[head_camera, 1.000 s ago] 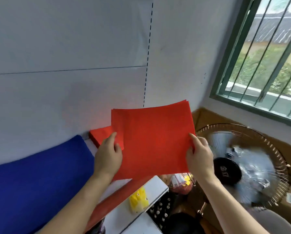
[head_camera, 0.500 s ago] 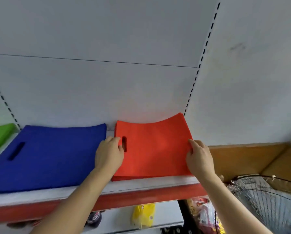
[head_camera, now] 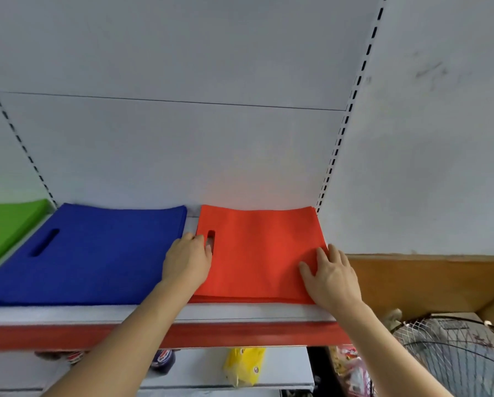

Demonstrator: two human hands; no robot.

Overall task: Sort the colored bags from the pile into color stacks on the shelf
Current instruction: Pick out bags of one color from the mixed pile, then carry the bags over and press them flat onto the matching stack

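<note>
A stack of red bags [head_camera: 257,247] lies flat on the shelf [head_camera: 240,313], its handle slot at the left. My left hand [head_camera: 187,260] rests on the stack's left edge, one fingertip in the slot. My right hand [head_camera: 330,277] presses flat with straight fingers on the stack's front right corner. To the left lies a blue stack [head_camera: 97,253] with its own slot. A green stack [head_camera: 5,222] shows at the far left edge.
The shelf has a red front strip [head_camera: 240,335] and a white back panel. A lower shelf holds a yellow packet [head_camera: 244,368] and a dark jar [head_camera: 161,361]. A wire fan [head_camera: 455,356] stands at lower right beside brown cardboard [head_camera: 426,282].
The red bags, held up in the air a second ago, now lie on the red stack. My right hand went from gripping the edge to pressing flat on top.
</note>
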